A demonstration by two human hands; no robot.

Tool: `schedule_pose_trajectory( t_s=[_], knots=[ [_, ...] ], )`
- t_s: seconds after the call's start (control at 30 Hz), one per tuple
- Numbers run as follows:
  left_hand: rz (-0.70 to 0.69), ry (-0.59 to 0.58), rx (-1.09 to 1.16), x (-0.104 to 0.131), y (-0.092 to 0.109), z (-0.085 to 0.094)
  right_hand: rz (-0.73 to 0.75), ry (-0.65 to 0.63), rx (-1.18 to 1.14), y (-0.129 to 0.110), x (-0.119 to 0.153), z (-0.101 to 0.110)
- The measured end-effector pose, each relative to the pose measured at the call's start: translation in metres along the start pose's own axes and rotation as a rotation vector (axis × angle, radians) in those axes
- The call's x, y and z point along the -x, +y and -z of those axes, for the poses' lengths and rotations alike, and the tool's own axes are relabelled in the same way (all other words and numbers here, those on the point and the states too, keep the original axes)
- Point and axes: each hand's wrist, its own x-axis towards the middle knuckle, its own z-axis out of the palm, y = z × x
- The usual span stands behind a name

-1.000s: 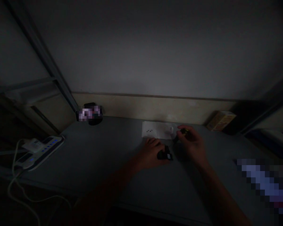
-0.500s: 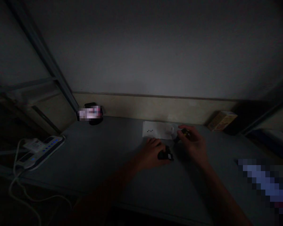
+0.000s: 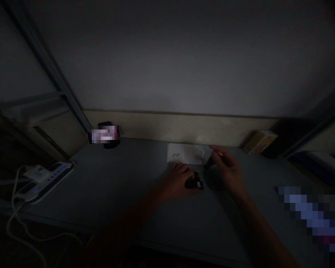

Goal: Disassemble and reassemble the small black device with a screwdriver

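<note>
In the dim head view, my left hand (image 3: 181, 182) rests on the grey table with its fingers wrapped round a small black object (image 3: 194, 182) that has a white label. Just to the right, my right hand (image 3: 229, 167) is closed on a dark screwdriver-like tool with a yellow part (image 3: 220, 153), its dark end pointing down and left toward the black object. Behind my hands lies a white sheet (image 3: 184, 153) with several small dark pieces on its left part and a small white item (image 3: 198, 152) on its right part.
A phone with a lit, blurred screen (image 3: 104, 134) stands at the back left. A white power strip (image 3: 48, 182) with cables lies at the left edge. A yellowish box (image 3: 261, 142) is at the back right, and a pixelated bluish object (image 3: 309, 214) at the right.
My right hand has turned a little around the tool, so less of its yellow part shows. The whole view has shifted slightly; my left hand keeps its hold on the black object.
</note>
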Motion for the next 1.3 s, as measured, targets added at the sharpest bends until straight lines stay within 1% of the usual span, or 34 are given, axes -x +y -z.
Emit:
schedule_pose_trajectory(
  t_s=[0.13, 0.3, 0.5, 0.63, 0.83, 0.9, 1.03, 1.1, 1.2, 1.3],
  knots=[
    [-0.008, -0.016, 0.003, 0.0003, 0.0012, 0.0026, -0.002, -0.014, -0.077, 0.0005, 0.0005, -0.0003],
    [-0.007, 0.001, 0.028, 0.0004, 0.0011, 0.0021, 0.009, -0.016, -0.125, 0.0011, 0.0008, -0.0012],
    [-0.001, -0.014, 0.041, -0.0007, 0.0013, 0.0024, -0.034, 0.048, -0.062, 0.0005, 0.0009, -0.0006],
    [0.013, -0.024, 0.052, -0.0009, 0.0026, 0.0036, -0.072, 0.027, -0.075, 0.0007, -0.0013, 0.0032],
    [0.038, -0.015, 0.045, -0.0008, 0.0054, 0.0048, -0.051, -0.054, -0.162, -0.0005, -0.0024, 0.0044],
    [0.037, -0.024, 0.044, -0.0010, 0.0061, 0.0057, -0.049, -0.041, -0.132, -0.0011, -0.0012, 0.0027],
    [0.036, -0.019, 0.053, -0.0014, 0.0062, 0.0063, -0.015, 0.047, -0.014, 0.0001, 0.0007, -0.0002],
    [0.035, -0.017, 0.056, -0.0015, 0.0056, 0.0058, -0.005, 0.064, -0.001, 0.0014, 0.0006, 0.0000],
    [0.022, -0.014, 0.058, -0.0015, 0.0040, 0.0046, 0.010, 0.041, -0.026, 0.0028, -0.0009, 0.0016],
    [0.013, -0.007, 0.061, -0.0014, 0.0025, 0.0036, 0.029, -0.004, -0.103, 0.0040, -0.0023, 0.0026]
  ],
)
